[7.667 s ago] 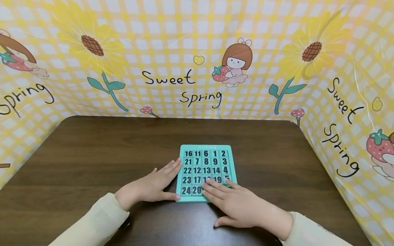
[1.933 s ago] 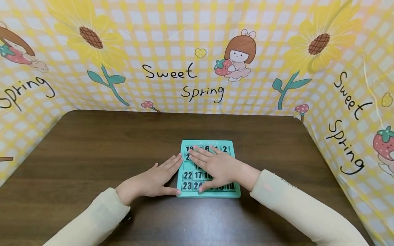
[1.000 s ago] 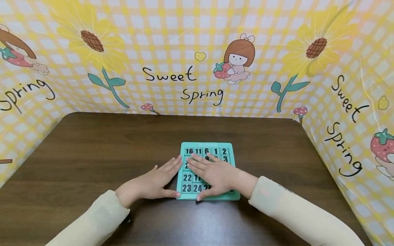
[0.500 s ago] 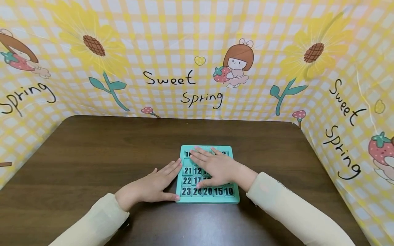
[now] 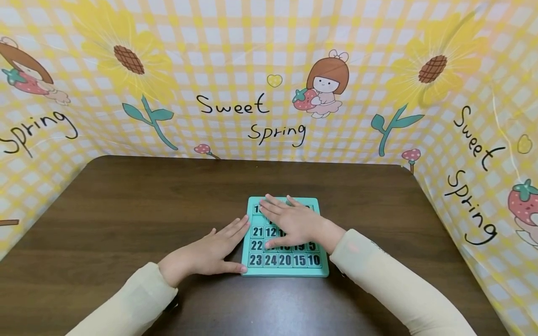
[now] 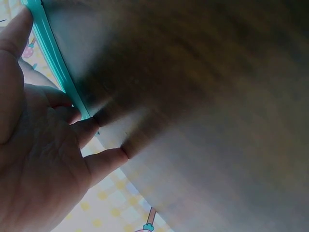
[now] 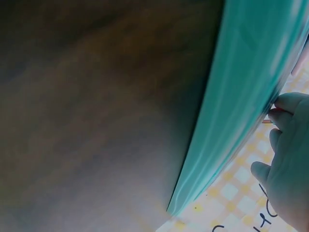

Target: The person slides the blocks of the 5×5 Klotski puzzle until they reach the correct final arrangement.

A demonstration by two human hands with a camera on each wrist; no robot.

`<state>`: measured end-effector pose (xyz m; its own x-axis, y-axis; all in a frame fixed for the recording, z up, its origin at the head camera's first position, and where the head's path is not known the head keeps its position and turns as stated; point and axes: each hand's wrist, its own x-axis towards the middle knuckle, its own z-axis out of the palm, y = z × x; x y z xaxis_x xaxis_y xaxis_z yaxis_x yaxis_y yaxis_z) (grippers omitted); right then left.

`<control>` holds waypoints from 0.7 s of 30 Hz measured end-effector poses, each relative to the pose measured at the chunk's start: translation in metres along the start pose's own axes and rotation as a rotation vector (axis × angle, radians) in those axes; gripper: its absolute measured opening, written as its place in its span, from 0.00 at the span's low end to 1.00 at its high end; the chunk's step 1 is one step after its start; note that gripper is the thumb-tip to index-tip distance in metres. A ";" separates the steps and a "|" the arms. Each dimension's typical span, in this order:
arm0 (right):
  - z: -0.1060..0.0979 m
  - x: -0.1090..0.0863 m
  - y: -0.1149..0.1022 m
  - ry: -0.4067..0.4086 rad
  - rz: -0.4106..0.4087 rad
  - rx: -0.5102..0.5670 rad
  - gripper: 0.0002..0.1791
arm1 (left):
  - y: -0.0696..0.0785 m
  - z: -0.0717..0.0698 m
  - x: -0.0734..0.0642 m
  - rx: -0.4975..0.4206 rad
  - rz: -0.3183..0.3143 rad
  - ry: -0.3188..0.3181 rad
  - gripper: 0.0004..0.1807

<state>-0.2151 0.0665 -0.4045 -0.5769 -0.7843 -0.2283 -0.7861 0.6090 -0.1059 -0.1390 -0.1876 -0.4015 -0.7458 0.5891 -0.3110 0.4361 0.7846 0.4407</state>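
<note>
1. One teal number board (image 5: 286,272) lies flat on the desk (image 5: 168,186), right of the middle and well apart from the far edge; the desk's near edge is out of view. Its numerals read upright from the person's side, presumably why it is set that way.
2. The left hand (image 5: 212,252) has its fingers extended and thumb set apart, clamped on nothing; fingertips and thumb touch the board's left side, likely bracing it against sliding.
3. The right hand (image 5: 296,224) spreads over the upper rows, fingers apart and thumb splayed, gripping nothing. Which tiles it presses, if any, is hidden beneath it.
4. A bare slot (image 5: 258,220) shows at the left of the second row, above tile 21 (image 5: 258,231); that gap probably gives neighbouring tiles room to shift.
5. The board is squarish with rounded corners, glossy and probably plastic, its side ridged lengthwise. Tiles are square, teal, thinly outlined, with bold black figures.
6. Dark wood grain covers the desk, whose far corners are rounded. Beyond its edges hangs lightly creased yellow-and-white checked cloth (image 5: 235,60).
</note>
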 end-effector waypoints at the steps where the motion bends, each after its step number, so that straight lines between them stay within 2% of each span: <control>1: 0.000 0.000 -0.001 -0.001 -0.001 -0.002 0.54 | 0.000 0.000 0.000 -0.001 0.000 0.000 0.56; 21: 0.007 -0.019 -0.021 -0.018 -0.032 -0.065 0.55 | -0.001 0.000 0.000 -0.004 0.010 0.003 0.56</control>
<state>-0.1862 0.0693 -0.4051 -0.5477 -0.8005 -0.2435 -0.8170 0.5744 -0.0506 -0.1396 -0.1883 -0.4023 -0.7429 0.5964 -0.3039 0.4416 0.7779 0.4471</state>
